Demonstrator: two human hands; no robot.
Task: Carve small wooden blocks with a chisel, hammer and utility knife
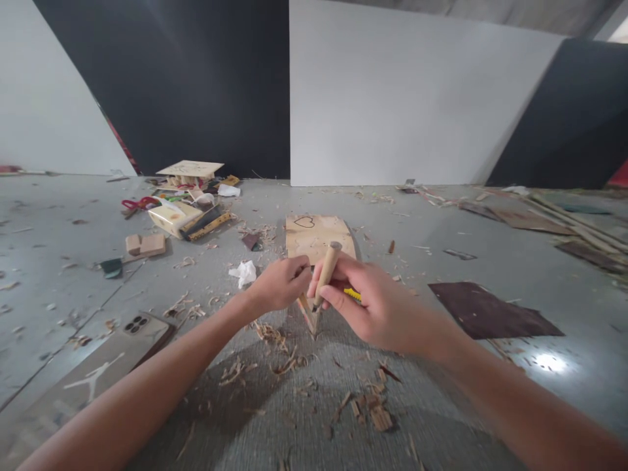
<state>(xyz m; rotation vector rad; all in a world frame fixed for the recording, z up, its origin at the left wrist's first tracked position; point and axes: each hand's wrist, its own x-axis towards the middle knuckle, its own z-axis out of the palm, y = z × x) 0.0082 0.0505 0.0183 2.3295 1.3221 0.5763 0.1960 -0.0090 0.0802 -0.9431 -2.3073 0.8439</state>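
In the middle of the head view my right hand (360,297) is closed round the pale wooden handle of a carving tool (328,269). Its handle leans upward, and a dark metal part shows at the lower end near the wood. My left hand (280,282) is closed at the upper end of a narrow, angled wooden piece (310,318); its fingertips are partly hidden. The piece points down toward me between both hands. Just beyond them lies a light wooden board (318,237) with a heart drawn on it. A bit of yellow (352,294) shows behind my right fingers.
Wood shavings (269,335) and chips (380,415) litter the grey floor. A phone (112,366) lies beneath my left forearm. Crumpled tissue (244,273), wooden blocks (146,244) and a tissue box (174,217) are at left. Dark sandpaper-like sheet (493,311) lies right.
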